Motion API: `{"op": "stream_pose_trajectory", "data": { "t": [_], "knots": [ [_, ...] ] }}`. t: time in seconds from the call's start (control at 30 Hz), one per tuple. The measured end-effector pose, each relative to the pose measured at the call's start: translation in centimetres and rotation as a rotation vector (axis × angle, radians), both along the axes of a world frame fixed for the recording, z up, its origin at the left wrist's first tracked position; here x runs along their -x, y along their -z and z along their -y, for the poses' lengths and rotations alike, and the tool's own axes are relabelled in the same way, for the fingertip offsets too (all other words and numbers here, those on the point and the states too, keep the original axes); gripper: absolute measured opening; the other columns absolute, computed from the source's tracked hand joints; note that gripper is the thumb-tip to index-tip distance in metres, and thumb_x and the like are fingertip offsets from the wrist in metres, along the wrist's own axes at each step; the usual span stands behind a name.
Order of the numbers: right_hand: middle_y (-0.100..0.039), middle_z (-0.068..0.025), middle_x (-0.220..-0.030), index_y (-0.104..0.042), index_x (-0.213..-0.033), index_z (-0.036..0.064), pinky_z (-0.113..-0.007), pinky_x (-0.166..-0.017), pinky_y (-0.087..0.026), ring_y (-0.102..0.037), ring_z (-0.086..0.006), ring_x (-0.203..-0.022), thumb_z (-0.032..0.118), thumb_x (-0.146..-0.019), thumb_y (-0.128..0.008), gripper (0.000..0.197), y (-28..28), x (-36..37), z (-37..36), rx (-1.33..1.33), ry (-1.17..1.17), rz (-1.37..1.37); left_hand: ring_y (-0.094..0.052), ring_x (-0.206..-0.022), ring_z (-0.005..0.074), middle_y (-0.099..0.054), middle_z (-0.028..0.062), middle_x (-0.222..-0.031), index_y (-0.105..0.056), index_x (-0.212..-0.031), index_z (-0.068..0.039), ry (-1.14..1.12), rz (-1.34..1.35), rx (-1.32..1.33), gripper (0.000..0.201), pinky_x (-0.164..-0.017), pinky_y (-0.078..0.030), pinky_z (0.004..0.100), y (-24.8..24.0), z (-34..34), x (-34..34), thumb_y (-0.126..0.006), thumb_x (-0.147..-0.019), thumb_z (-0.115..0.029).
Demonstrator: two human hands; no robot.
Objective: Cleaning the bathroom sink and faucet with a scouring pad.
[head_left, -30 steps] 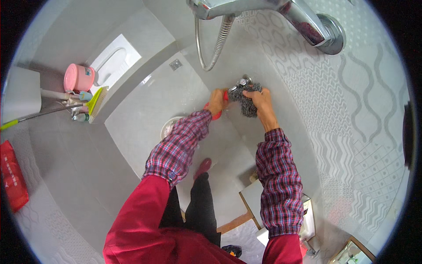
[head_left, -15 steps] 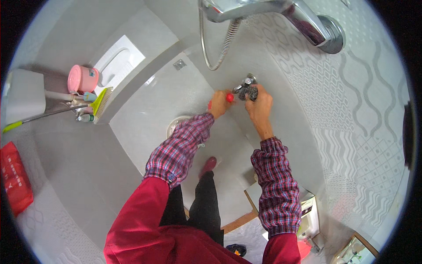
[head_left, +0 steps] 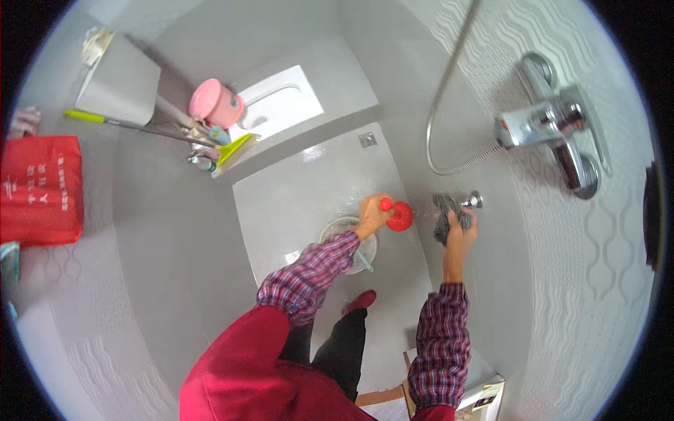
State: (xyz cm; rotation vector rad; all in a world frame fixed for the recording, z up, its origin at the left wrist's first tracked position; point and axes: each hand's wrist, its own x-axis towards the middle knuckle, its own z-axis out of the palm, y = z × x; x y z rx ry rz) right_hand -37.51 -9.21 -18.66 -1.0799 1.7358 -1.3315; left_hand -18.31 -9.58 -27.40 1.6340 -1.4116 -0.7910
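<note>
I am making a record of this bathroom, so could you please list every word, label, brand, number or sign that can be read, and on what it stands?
Red package: white printed characters in rows; I do not copy the wording.
Pink bucket: a small label, too small to read.
Red tool in the left hand, grey scrubbing pad in the right hand: no writing visible.

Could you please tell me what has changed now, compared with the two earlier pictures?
The head camera's view has turned, so the room sits differently in the picture. The left hand, with the red tool, has moved away from the small chrome tap and closer to the pale basin. Nothing was let go: the right hand keeps the grey scrubber beside the tap. The pink bucket stays in its place.
</note>
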Motion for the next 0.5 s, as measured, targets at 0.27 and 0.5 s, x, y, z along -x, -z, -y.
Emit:
{"op": "stream_pose_trajectory", "data": {
  "t": [0.27,0.5],
  "knots": [
    [-0.058,-0.0101,-0.095,-0.054,-0.101,-0.0031,-0.032,-0.074,-0.047,-0.058,-0.0217,-0.082,0.002,-0.075,-0.062,0.027,5.5,-2.5,-8.0,-0.376,0.069,0.644,-0.055,-0.088,0.0172,-0.060,0.0076,-0.093,-0.056,-0.083,-0.006,-0.268,-0.696,-0.023,0.015,-0.081,-0.044,0.0295,-0.3,-7.9,-16.8,-0.063,-0.073,0.003],
    [-0.058,-0.0113,-0.100,-0.053,-0.109,-0.0051,-0.033,-0.081,-0.046,-0.058,-0.0210,-0.088,0.003,-0.079,-0.058,0.031,5.5,-12.7,-11.9,-0.690,-0.405,1.111,-0.053,-0.094,0.0181,-0.058,0.0078,-0.094,-0.055,-0.081,-0.004,-0.493,-0.840,-0.053,0.016,-0.087,-0.040,0.0306,-7.8,-17.4,-20.4,-0.060,-0.072,0.008]
  ]
}}
